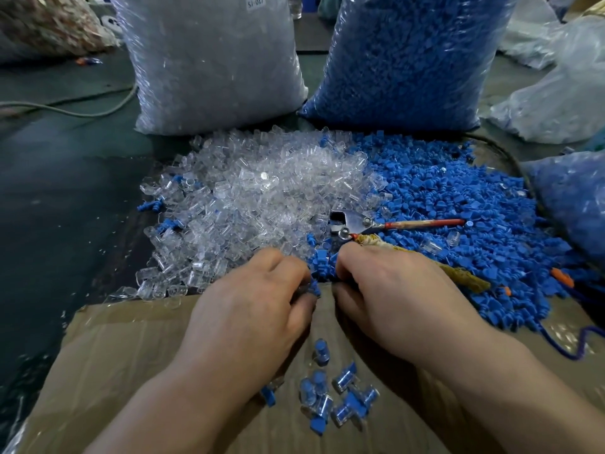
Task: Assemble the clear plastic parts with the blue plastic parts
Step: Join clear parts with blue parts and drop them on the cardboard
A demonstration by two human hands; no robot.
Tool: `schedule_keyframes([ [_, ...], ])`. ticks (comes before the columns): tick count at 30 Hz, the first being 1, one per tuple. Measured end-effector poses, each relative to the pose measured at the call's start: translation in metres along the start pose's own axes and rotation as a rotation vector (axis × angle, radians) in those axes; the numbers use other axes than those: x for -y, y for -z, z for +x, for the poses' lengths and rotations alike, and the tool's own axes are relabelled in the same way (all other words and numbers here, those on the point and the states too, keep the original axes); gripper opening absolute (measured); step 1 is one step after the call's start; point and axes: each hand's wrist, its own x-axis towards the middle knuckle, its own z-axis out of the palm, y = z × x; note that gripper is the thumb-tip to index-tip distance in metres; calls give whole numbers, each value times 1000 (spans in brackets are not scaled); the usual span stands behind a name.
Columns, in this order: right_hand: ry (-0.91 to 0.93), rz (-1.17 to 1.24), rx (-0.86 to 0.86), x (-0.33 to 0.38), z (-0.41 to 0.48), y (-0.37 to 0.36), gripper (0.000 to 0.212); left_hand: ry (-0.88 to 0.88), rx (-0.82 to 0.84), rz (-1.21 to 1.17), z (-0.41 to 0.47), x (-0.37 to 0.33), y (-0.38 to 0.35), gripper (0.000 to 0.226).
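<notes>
A flat sheet of cardboard (131,355) lies at the near edge of the counter (59,224). Near the middle of the cardboard sits a little bunch of finished pieces (337,401). Each one is clear with blue inside.

Just past them, both hands are at the far edge of the cardboard, close together but not touching. The left hand (248,309) has its fingers (284,267) curled. They pinch a small blue part (314,286) against the thumb. The right hand (393,296) has curled fingers too, but the tips are hidden, so I cannot tell if they hold anything.

Past the hands, two heaps fill the middle of the counter. The heap of clear parts (248,198) is on the left. The heap of blue parts (458,204) is on the right. The heaps touch, and the hands are right where they meet.

A metal cutter (353,224) with red handles lies on the blue heap, just past the right hand. One handle is wrapped in cloth and runs beside that hand.

At the far edge stand two big see-through bags. The bag of clear parts (212,60) is on the left and the bag of blue parts (409,60) is on the right. A gray cable (65,109) runs across the far left corner.
</notes>
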Motion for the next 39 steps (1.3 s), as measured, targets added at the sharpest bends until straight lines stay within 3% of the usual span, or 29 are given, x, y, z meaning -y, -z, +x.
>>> schedule_keyframes([
  [4, -58, 95, -51, -1, -2, 0, 8, 104, -82, -255, -5, 3, -1, 10],
  [7, -127, 229, -92, -5, -3, -2, 8, 130, -147, -433, -5, 6, -1, 24],
  [9, -124, 253, -108, -7, -3, -3, 12, 118, -163, -446, -4, 6, 0, 30],
  [13, -158, 330, -142, -7, -2, -5, 9, 148, -151, -513, -4, 6, 1, 11],
  [18, -261, 825, -140, -6, -7, 0, 15, 284, -216, -927, -5, 5, 2, 14],
  [21, -274, 1112, -150, -3, -9, 8, 18, 293, -239, -935, -6, 9, 1, 30],
  [23, -225, 1040, -178, -2, -11, 9, 8, 301, -233, -937, -7, 9, 3, 34],
  [27, -103, 930, -208, 5, -15, 7, 9, 335, -80, -1188, -5, 5, 4, 27],
  [30, -6, 890, -239, 11, -17, 5, 8, 363, 2, -1296, -6, 0, 5, 38],
  [34, 85, 579, -337, 12, -14, -1, 4, 348, -17, -1301, -5, -4, 7, 37],
  [38, 96, 495, -314, 11, -13, -2, 15, 272, -31, -1257, -5, -8, 6, 10],
  [39, 103, 466, -308, 11, -13, -2, 17, 243, -42, -1197, -6, -8, 5, 15],
])
